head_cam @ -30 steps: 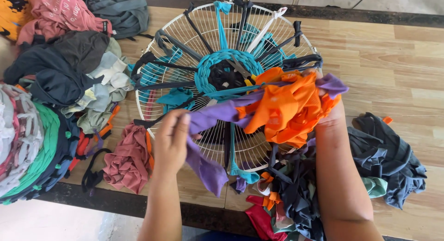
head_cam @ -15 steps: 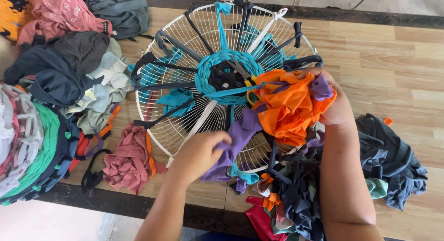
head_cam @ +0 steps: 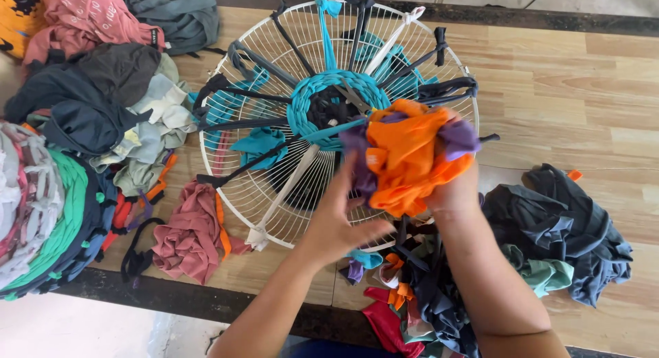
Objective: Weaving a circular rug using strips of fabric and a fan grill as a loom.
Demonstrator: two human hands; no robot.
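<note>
A bunched wad of orange and purple fabric strips (head_cam: 412,155) sat over the lower right part of a round white wire fan guard (head_cam: 274,193), just right of its hub. The right hand (head_cam: 453,186) gripped the wad from the right and below, its fingers curled tight into the cloth so that most of them were hidden. The left hand (head_cam: 336,217) reached up from below with the palm turned towards the bundle, fingers loosely spread; the fingertips touched the purple edge on the wad's left side, though whether they pinched it could not be told.

The guard lay flat on a light wooden tabletop (head_cam: 563,90). A ring of teal cloth (head_cam: 322,97) was woven around its hub, and dark grey, black and teal strips ran outwards like spokes, knotted at the rim.

Just left of the guard lay a crumpled dusty-pink rag (head_cam: 189,234). Further left was a heap of dark and pale garments (head_cam: 96,111), and at the left edge a stack of coiled cloth in green, grey and navy (head_cam: 41,214). To the right of the forearms rested a pile of dark grey-blue cloth (head_cam: 563,227), and mixed scraps in red, orange and black (head_cam: 405,303) lay near the table's front edge.
</note>
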